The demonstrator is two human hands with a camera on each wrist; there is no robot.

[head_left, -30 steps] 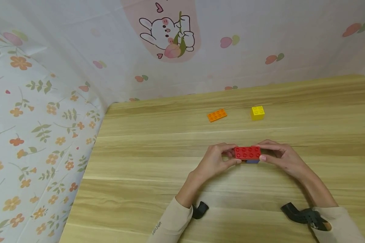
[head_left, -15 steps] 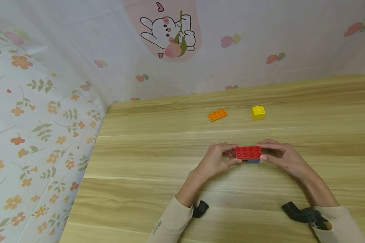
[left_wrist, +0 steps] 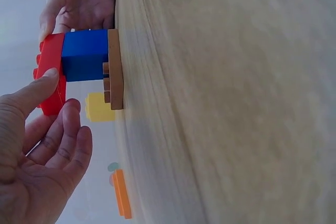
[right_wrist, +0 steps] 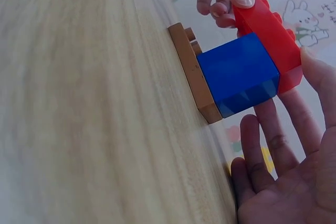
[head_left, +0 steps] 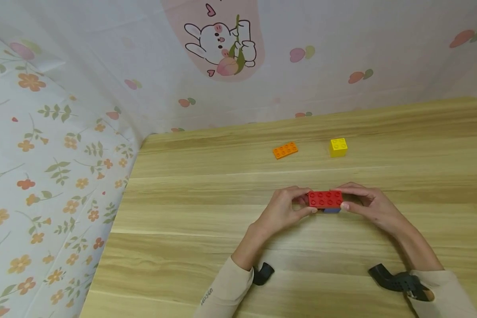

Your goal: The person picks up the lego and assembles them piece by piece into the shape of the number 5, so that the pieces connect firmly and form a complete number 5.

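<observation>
A red toy brick with two rows of studs lies across the top of a blue brick. Under the blue brick is a flat brown plate on the table, with some of its studs showing at one end. My left hand pinches the left end of the red brick between thumb and fingers. At the other end, my right hand pinches the same brick. In the left wrist view the red brick overhangs the blue one on the left hand's side, above the bare studs.
Further back on the wooden table lie a flat orange plate and a yellow brick. A printed cloth rises behind the table's far edge, and a flowered cloth hangs at the left.
Both hands keep their hold on the red brick, with almost no movement. The whole head view has shifted very slightly.
</observation>
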